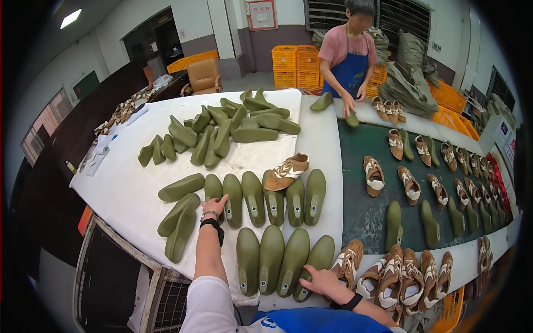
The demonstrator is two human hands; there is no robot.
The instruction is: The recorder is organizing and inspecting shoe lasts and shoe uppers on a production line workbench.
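Note:
My left hand (215, 206) grips the heel end of a green shoe last (213, 187), the leftmost of a row of several lasts lying side by side. At the right end of a nearer row, my right hand (322, 281) has its fingers on the heel part of another green last (320, 254). Its underside fingers are hidden. Loose lasts (183, 236) lie left of my left hand. A brown and white sneaker (287, 173) rests across the upper row. Right of my right hand stands a brown sneaker (348, 261).
A pile of green lasts (216, 130) covers part of the white table (122, 172). Sneakers and lasts line the green belt (361, 222) at right. Across it, a person in a blue apron (351, 75) handles a last. Yellow crates (285, 67) are stacked behind.

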